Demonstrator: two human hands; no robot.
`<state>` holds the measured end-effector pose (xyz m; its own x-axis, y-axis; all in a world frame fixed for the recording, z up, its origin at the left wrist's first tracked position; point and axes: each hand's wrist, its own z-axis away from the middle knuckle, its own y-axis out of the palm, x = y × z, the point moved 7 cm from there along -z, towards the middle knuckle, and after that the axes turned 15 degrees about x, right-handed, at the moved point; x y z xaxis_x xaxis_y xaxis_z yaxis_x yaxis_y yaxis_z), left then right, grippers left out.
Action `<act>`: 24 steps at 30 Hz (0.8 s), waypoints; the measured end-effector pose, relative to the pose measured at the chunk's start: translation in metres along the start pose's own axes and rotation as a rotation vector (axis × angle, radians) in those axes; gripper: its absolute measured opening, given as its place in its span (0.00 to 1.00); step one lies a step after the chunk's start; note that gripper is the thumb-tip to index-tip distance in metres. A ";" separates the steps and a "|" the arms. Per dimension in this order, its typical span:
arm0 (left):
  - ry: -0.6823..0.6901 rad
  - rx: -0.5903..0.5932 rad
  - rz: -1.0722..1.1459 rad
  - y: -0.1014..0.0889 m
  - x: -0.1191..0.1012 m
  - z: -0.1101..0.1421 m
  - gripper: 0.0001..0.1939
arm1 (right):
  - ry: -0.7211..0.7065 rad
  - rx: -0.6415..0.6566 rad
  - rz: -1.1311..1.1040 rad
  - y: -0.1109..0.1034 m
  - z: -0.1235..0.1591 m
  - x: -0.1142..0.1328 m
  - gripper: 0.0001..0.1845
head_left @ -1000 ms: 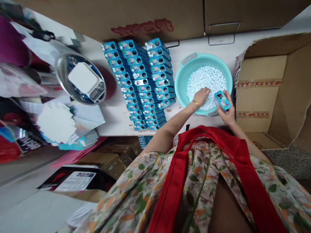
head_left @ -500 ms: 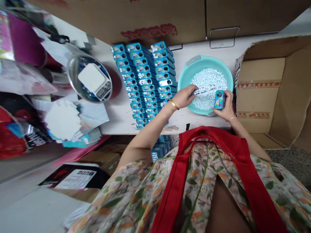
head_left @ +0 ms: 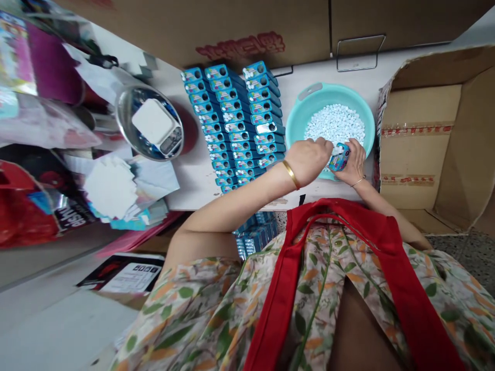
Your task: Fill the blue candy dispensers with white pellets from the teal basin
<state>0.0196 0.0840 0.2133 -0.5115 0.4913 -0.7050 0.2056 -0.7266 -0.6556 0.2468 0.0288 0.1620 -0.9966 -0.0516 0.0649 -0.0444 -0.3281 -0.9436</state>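
Over the near side of a turquoise basin [head_left: 294,121], my right hand [head_left: 355,162] grips a small blue tin [head_left: 339,161], tilted with its top toward my left hand. My left hand [head_left: 309,159] is closed on what looks like a small scoop, mostly hidden by the fingers. Its pale end [head_left: 337,150] meets the top of the tin, and white pellets seem to be there. A heap of small white pellets [head_left: 336,122] lies in the basin. Left of it, blue tins [head_left: 235,126] stand in three rows, their tops with round holes facing up, white pellets showing in some.
A large open cardboard box [head_left: 415,154] stands right of the basin. On the left, a metal bowl [head_left: 121,123] holds a white scale [head_left: 154,121], near stacked white cards [head_left: 110,188]. Cardboard cartons [head_left: 232,20] line the back. More blue packs [head_left: 257,237] sit below the table edge.
My left hand has moved right, from the pellets up to the tin, bringing the scoop along. My right hand has tilted the tin leftward and shifted slightly left.
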 end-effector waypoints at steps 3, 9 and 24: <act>0.015 -0.032 -0.001 -0.001 -0.009 0.005 0.21 | 0.014 0.000 0.003 0.001 -0.001 -0.005 0.46; -0.079 -0.228 0.167 0.037 0.066 -0.057 0.23 | 0.080 -0.042 -0.075 -0.016 0.007 -0.019 0.61; 0.174 0.092 0.480 0.159 0.020 -0.173 0.31 | 0.027 -0.125 -0.324 -0.030 0.027 -0.040 0.61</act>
<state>0.1866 0.0610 0.0484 -0.2301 0.1595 -0.9600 0.3050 -0.9250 -0.2267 0.2896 0.0151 0.1960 -0.9305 0.0615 0.3610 -0.3658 -0.2056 -0.9077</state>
